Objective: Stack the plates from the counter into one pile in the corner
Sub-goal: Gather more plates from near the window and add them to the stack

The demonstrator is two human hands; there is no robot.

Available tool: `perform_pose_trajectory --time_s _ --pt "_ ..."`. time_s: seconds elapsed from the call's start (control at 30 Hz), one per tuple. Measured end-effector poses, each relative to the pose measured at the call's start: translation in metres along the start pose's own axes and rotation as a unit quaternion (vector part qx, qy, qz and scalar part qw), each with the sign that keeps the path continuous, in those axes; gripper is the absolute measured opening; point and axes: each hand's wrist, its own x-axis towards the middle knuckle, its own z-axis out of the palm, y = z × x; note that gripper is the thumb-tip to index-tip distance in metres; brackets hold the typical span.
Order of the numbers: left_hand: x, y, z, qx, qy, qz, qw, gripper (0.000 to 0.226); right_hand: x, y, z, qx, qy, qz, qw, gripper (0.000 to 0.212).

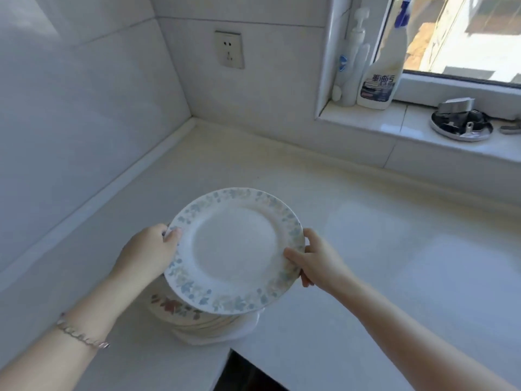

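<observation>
- Near the front edge of the pale stone counter [366, 235], I hold a round white china plate [234, 249] with a pale blue flower border, tilted slightly and raised over a pile of plates [191, 314].
- My left hand [146, 249] grips the plate's left rim with the thumb on top. My right hand [318, 261] grips the right rim, thumb on top and fingers curled beneath.
- A thin silver chain bracelet [81, 334] sits on my left wrist.
- The pile's top plate, cream with red-brown flowers, peeks out below. I cannot tell whether the held plate touches it.
- The pile stands just beside the counter's front edge, well apart from the back corner [194, 122] where the two white tiled walls meet.
- On the white window ledge [394, 128] at the right stand a white pump bottle [351, 66], a white spray bottle [380, 77] with a blue trigger, and a round metal dish [462, 125].
- Risks, as I judge them:
  - Set down off-centre, the plate could make the pile lean towards the open front edge and slide off.
  - Lowering it at this tilt could knock rim against rim and chip the china.
  - My grip is only on the rims, so smooth glaze could slip if either hand loosens early.
</observation>
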Motion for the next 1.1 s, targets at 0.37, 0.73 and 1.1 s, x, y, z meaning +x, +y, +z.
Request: perform_pose_trajectory --time_s 0.37,0.73,1.1 --pt "0.017 -0.066 0.009 0.101 0.014 -0.008 0.995 0.038 0.017 -0.013 0.065 -0.173 0.008 -0.001 0.985 0.036" --pt "0.027 -0.068 0.017 -0.152 -0.056 -0.069 0.984 0.046 0.025 -0.014 0.072 0.000 0.004 0.002 1.000 0.070" --pt "0.015 -0.073 0.030 -0.538 -0.193 -0.256 0.779 0.059 0.049 0.035 0.100 0.339 -0.049 0.036 0.939 0.104"
